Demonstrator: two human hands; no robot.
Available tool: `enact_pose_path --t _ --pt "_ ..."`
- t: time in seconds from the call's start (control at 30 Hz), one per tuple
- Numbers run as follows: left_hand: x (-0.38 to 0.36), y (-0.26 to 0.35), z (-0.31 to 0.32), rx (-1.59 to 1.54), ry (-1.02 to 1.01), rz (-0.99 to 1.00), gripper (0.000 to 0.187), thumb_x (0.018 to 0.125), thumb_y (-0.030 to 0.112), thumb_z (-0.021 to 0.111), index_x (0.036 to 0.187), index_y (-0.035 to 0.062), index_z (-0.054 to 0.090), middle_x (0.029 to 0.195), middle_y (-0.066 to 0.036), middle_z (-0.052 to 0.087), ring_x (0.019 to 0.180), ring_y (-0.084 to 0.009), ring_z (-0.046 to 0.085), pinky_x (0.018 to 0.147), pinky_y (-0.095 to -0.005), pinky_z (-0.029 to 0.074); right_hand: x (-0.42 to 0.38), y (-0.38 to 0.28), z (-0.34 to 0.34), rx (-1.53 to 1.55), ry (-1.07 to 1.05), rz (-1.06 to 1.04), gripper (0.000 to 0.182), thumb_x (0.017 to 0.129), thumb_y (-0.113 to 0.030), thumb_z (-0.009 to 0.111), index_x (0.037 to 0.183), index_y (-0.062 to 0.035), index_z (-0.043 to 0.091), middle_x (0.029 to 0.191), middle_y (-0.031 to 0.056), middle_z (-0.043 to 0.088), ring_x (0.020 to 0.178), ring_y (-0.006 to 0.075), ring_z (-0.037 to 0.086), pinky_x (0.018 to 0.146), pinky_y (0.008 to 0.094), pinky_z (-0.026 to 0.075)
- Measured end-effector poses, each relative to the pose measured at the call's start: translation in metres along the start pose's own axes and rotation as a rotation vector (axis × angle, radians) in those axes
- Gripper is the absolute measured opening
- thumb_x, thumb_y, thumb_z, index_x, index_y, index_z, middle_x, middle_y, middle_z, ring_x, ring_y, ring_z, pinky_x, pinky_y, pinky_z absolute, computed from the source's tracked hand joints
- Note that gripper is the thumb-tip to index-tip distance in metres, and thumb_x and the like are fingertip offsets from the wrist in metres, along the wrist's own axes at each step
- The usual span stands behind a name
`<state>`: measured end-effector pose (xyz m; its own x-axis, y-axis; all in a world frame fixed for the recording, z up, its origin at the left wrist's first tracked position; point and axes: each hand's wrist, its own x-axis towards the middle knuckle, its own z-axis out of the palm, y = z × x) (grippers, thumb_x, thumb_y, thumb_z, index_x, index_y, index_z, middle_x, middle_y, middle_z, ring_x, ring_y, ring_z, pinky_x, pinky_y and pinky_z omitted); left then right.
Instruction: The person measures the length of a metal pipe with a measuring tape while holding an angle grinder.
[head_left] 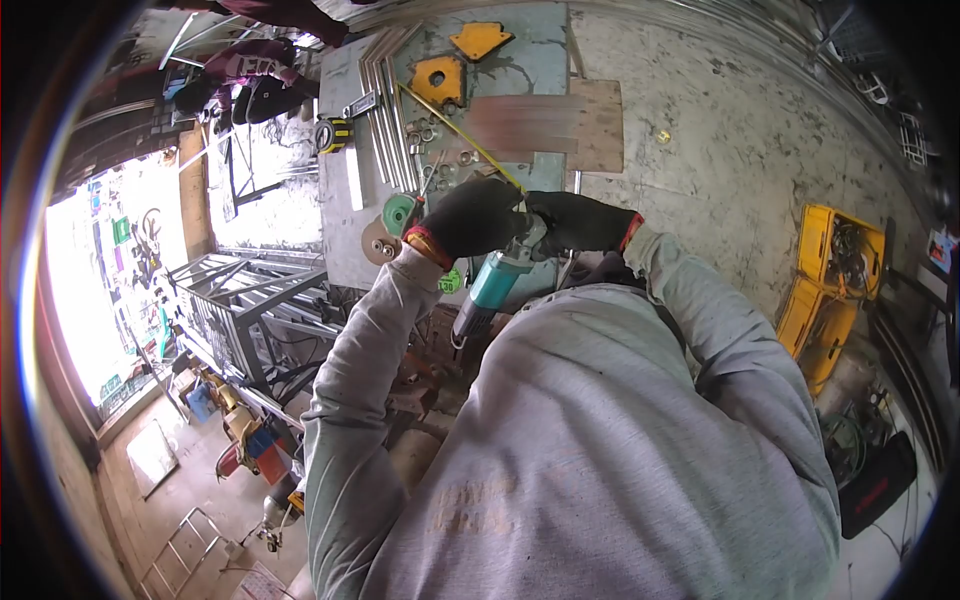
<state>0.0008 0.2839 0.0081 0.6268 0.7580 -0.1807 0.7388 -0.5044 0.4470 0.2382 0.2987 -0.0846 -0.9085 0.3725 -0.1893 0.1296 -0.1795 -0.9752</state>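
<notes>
A teal angle grinder (493,287) hangs at the table's near edge, its body slanting down and left and its metal head between my hands. Both hands wear black gloves with red-edged cuffs. My right hand (580,220) is closed about the grinder's head. My left hand (475,220) is closed beside the head's upper left; what its fingers grip is hidden by the dark glove. Close to the left wrist lie a green disc (398,212) and a brown grinding disc (379,243). A yellow tape strip (460,133) runs down to the left hand.
On the metal table (540,60) are yellow magnetic squares (437,80), steel tubes (388,115), metal rings and a tape measure (333,135). Yellow crates (842,250) stand right. A welded steel frame (250,310) is at left. Another person (255,75) crouches upper left.
</notes>
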Motion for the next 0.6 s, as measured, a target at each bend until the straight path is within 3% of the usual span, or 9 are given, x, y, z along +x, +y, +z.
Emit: enact_pose_path --t 0.07,0.17,0.23,0.37,0.5,0.57,0.6 --pt "0.007 -0.003 -0.008 0.087 -0.054 0.118 0.033 0.098 0.036 0.075 0.099 0.0026 0.077 0.094 -0.019 0.074 0.089 -0.0415 0.073 0.080 -0.0506 0.058 0.001 0.003 -0.001 0.032 0.005 0.008 0.063 0.090 0.007 0.081 0.147 -0.0064 0.058 0.122 0.0063 0.072 0.112 0.0169 0.068 0.098 0.0356 0.060" --pt "0.006 -0.006 -0.011 0.093 -0.065 0.099 0.035 0.099 0.036 0.075 0.099 0.0013 0.076 0.094 -0.020 0.074 0.090 -0.0415 0.073 0.080 -0.0514 0.058 0.000 0.007 0.002 -0.002 0.037 -0.019 0.062 0.091 0.006 0.080 0.147 -0.0064 0.058 0.122 0.0059 0.072 0.112 0.0166 0.068 0.097 0.0356 0.061" --pt "0.004 -0.007 -0.010 0.099 -0.076 0.097 0.034 0.099 0.035 0.075 0.099 0.0012 0.076 0.094 -0.020 0.074 0.090 -0.0414 0.073 0.080 -0.0510 0.058 0.004 0.011 0.002 0.144 0.045 -0.025 0.064 0.080 -0.001 0.089 0.139 -0.0090 0.063 0.118 0.0094 0.074 0.113 0.0230 0.070 0.101 0.0405 0.056" --pt "-0.006 -0.015 0.006 0.173 -0.014 0.169 0.033 0.098 0.034 0.075 0.099 0.0010 0.077 0.095 -0.019 0.075 0.091 -0.0409 0.073 0.082 -0.0499 0.060 0.004 0.013 -0.001 -0.012 0.038 -0.086 0.066 0.080 -0.002 0.090 0.140 -0.0087 0.062 0.119 0.0095 0.074 0.114 0.0236 0.070 0.101 0.0411 0.057" --pt "-0.008 -0.012 0.007 0.050 0.003 0.051 0.032 0.096 0.034 0.076 0.103 0.0029 0.078 0.096 -0.019 0.075 0.090 -0.0405 0.073 0.082 -0.0501 0.060 0.003 0.009 0.000 -0.020 0.039 -0.044 0.066 0.083 0.002 0.087 0.142 -0.0081 0.060 0.121 0.0088 0.073 0.114 0.0212 0.069 0.100 0.0392 0.057" --pt "-0.011 -0.015 0.010 0.187 0.053 0.231 0.035 0.094 0.035 0.078 0.105 0.0025 0.077 0.097 -0.020 0.076 0.091 -0.0402 0.073 0.083 -0.0512 0.060 0.003 0.007 0.000 -0.008 0.008 -0.033 0.067 0.084 0.006 0.085 0.145 -0.0079 0.059 0.122 0.0075 0.071 0.114 0.0182 0.067 0.100 0.0363 0.058" --pt "-0.013 -0.015 0.009 0.188 0.053 0.231 0.035 0.094 0.035 0.078 0.105 0.0025 0.077 0.097 -0.020 0.076 0.091 -0.0402 0.073 0.083 -0.0512 0.060 0.003 0.008 0.000 0.014 0.025 -0.041 0.066 0.083 0.002 0.087 0.142 -0.0080 0.061 0.121 0.0093 0.073 0.114 0.0213 0.069 0.101 0.0393 0.058"
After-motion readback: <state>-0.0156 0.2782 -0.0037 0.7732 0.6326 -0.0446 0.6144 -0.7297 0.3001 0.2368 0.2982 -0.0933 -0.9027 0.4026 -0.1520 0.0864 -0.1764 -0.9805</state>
